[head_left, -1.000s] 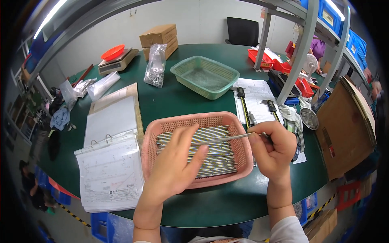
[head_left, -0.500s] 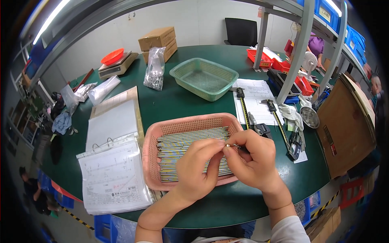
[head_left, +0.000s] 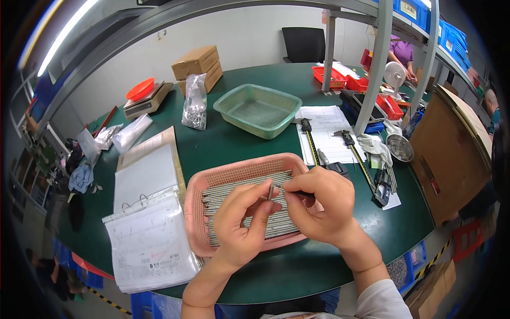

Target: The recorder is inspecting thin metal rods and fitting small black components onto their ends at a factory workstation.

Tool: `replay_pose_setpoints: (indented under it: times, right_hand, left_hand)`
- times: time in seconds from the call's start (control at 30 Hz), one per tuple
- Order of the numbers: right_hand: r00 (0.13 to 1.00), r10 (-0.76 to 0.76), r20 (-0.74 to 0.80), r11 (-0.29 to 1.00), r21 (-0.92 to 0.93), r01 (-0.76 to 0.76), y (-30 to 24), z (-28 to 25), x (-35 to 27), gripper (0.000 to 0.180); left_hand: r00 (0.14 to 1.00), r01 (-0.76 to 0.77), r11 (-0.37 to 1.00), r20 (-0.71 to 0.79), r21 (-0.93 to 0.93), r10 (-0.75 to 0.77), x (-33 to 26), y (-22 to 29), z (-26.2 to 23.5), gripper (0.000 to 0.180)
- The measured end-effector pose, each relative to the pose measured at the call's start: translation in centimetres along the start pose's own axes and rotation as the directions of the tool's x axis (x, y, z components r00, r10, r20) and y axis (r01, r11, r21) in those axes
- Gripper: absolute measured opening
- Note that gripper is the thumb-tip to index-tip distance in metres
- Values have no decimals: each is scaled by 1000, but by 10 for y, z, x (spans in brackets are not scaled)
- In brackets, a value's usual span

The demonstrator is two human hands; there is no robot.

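Both my hands are raised over the near right part of a pink perforated basket (head_left: 192,218), which is filled with long thin metal rods (head_left: 226,187) lying side by side. Between thumb and forefinger, my left hand (head_left: 240,223) pinches a small metal pin (head_left: 271,191), held roughly upright. My right hand (head_left: 325,204) is closed around a thin dark tool (head_left: 304,193), its kind partly hidden by the fingers. The tool's fine metal tip is close beside the pin; whether they touch I cannot tell.
An open ring binder (head_left: 151,250) lies left of the basket. Beyond stands a green basket (head_left: 249,126). Two calipers (head_left: 313,146) lie on papers (head_left: 332,133) to the right, near white gloves (head_left: 376,146). A large cardboard box (head_left: 451,154) stands at the right edge.
My fingertips have moved slightly apart and leftward, so the pin in my left hand and the dark tool in my right now show. The whole view has shifted a little.
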State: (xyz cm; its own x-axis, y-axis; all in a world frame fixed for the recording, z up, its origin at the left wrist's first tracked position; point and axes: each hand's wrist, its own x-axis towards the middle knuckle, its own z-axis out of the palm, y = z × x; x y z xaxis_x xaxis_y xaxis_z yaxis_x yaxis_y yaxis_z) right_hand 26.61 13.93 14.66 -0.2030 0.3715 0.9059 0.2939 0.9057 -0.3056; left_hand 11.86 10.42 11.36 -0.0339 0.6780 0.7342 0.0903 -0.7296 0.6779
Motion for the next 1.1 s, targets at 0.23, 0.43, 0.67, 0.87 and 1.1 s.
replay_pose_setpoints:
  times: [0.23,0.43,0.67,0.87,1.1]
  right_hand:
    - [999,-39,-2,999,-20,39,0,-1,-1,18]
    - [1000,-26,-14,999,-32,25,-1,2,0,15]
    - [999,-35,25,996,-85,37,1,-3,-2,10]
    - [996,-2,94,997,-77,9,0,-7,-2,11]
    - [991,-2,132,1000,-20,4,7,-6,-4,16]
  left_hand:
    - [1000,-8,1000,1,24,8,0,-1,0,31]
    - [1000,-24,999,-17,33,25,-1,0,1,31]
    - [988,-155,963,16,222,155,-3,3,0,35]
    - [979,-205,952,30,226,204,0,5,-2,37]
    - [967,-250,909,42,334,251,6,11,-7,37]
